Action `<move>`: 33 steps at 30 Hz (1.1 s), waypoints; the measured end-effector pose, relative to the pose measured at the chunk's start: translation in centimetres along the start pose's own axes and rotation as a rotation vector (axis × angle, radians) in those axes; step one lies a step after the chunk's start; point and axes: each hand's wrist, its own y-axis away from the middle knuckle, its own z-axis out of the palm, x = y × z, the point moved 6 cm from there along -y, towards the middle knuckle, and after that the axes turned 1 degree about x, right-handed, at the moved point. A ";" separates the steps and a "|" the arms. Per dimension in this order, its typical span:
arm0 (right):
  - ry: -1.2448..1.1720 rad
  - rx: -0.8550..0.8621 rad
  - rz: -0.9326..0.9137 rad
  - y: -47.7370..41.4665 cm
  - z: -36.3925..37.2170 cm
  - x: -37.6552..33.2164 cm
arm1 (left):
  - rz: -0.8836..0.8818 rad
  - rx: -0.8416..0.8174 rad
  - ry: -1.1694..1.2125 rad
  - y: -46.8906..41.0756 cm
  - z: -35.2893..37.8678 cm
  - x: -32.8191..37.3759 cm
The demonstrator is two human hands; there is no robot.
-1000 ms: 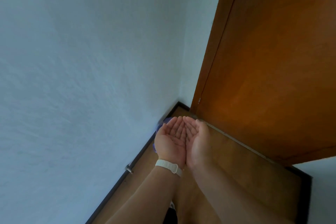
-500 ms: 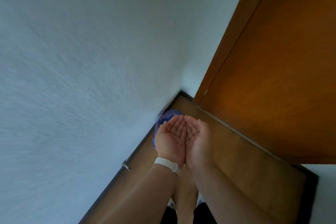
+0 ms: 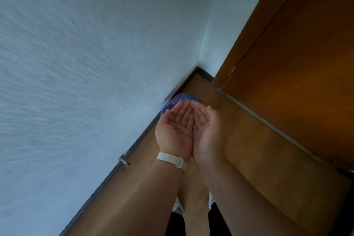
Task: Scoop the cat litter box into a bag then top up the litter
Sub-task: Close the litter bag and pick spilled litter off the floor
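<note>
Found left hand [image 3: 175,130] and right hand [image 3: 207,130] cupped together, palms up, empty — blue object [image 3: 184,97] lay just beyond fingertips [image 3: 182,104]; fetching scoop and bag first was advised

Both forearms [image 3: 145,197] are bare. A narrow white wristband [image 3: 171,159] goes around the left wrist. The trousers [image 3: 175,224] are dark.

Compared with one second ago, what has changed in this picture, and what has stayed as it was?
Only the view shifted: more of the blue thing at the foot of the wall now shows. The left hand and right hand stay cupped together, palms up, holding nothing. The white wristband stays on the left wrist.
</note>
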 end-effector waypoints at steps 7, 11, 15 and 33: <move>0.156 -0.069 0.046 -11.4 -4.5 4.9 | 0.064 0.046 -0.059 -11.3 -5.4 -1.3; 0.429 -0.056 0.022 -18.1 -8.3 8.0 | 0.082 0.129 -0.164 -18.6 -10.3 -1.9; 1.107 -0.073 -0.208 -23.6 -11.5 9.0 | 0.091 0.204 -0.426 -25.5 -14.6 -1.0; 2.046 -0.380 -0.308 -30.2 -13.0 9.8 | 0.268 -0.098 -2.342 -31.8 -13.0 0.0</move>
